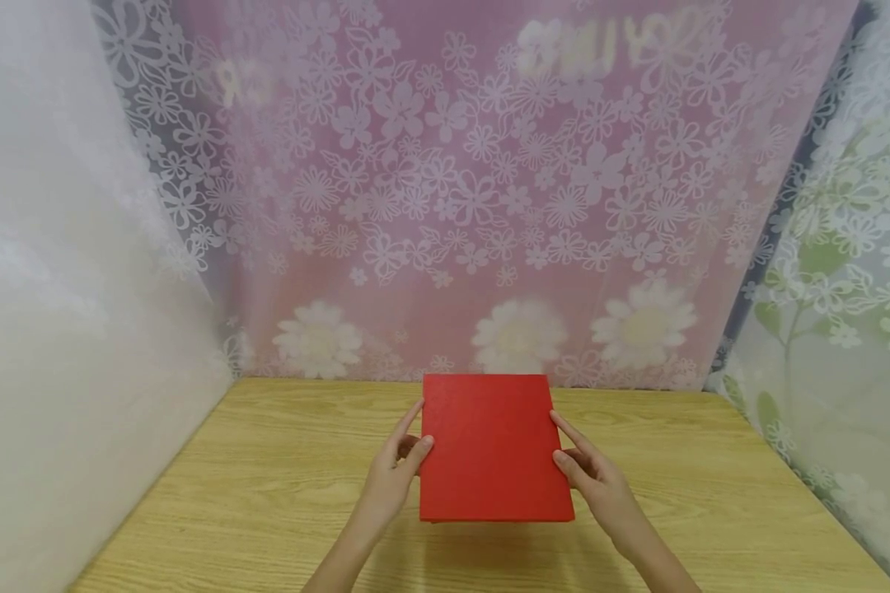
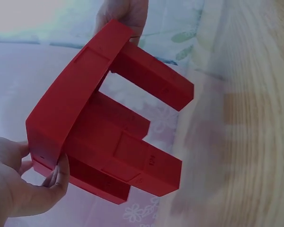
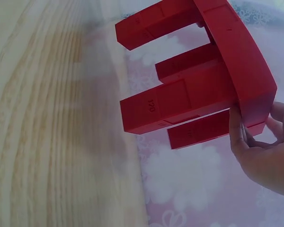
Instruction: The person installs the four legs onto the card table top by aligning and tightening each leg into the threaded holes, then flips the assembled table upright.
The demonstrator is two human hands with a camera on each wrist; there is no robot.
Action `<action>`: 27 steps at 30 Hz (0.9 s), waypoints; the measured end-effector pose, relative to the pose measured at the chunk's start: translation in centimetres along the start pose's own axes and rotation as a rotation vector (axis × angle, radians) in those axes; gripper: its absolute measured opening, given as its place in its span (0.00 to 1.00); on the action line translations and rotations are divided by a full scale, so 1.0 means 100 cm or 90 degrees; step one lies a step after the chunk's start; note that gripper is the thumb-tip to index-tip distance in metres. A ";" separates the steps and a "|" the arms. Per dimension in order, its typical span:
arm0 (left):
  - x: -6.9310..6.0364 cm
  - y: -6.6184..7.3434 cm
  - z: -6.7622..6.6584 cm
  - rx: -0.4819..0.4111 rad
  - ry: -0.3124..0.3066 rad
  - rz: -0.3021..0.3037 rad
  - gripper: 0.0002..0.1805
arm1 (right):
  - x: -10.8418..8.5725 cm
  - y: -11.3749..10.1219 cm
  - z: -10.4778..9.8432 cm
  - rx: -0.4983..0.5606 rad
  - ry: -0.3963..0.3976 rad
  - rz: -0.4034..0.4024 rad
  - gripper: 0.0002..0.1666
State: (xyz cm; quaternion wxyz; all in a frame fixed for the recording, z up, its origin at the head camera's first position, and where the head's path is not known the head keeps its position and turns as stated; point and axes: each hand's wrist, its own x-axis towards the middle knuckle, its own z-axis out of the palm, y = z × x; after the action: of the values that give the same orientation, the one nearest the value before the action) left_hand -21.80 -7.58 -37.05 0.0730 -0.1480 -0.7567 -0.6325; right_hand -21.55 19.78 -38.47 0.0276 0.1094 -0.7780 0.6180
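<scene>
A small red stool [image 1: 493, 449] with a flat square seat and several thick legs is held between both hands, seat up. My left hand [image 1: 396, 473] grips the left edge of the seat, thumb on top and fingers below. On the opposite edge, my right hand [image 1: 597, 482] holds on in a similar way. Seen from the left wrist, the legs [image 2: 149, 163] point toward the tabletop and their ends look raised off it. The right wrist view shows a stamped number on one leg [image 3: 154, 106]. In the head view the seat hides the legs.
Under the stool is a wood-grain table [image 1: 282, 478]. Behind it hangs a pink flower-patterned curtain [image 1: 445, 206]. A whitish sheet [image 1: 81, 247] closes off the left side, and a pale floral one [image 1: 845, 288] the right.
</scene>
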 end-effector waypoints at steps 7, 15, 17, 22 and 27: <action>0.006 -0.016 -0.010 -0.035 -0.039 -0.054 0.31 | 0.002 -0.008 0.001 0.028 -0.016 0.053 0.31; 0.008 -0.023 -0.016 -0.083 -0.086 -0.121 0.34 | 0.004 -0.005 0.001 0.041 -0.051 0.081 0.34; 0.008 -0.026 -0.016 -0.089 -0.095 -0.135 0.34 | 0.004 -0.003 0.001 0.039 -0.053 0.097 0.35; 0.008 -0.033 -0.016 -0.099 -0.111 -0.145 0.35 | 0.004 0.003 0.002 0.030 -0.059 0.121 0.35; 0.008 -0.038 -0.016 -0.100 -0.118 -0.151 0.35 | 0.004 0.006 0.002 0.039 -0.070 0.120 0.35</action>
State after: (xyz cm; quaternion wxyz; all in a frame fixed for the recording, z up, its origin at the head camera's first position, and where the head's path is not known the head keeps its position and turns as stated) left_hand -23.90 -9.58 -40.05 -0.0842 -0.1208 -0.7205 -0.6776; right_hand -22.09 19.64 -39.03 -0.0767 0.0703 -0.7659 0.6345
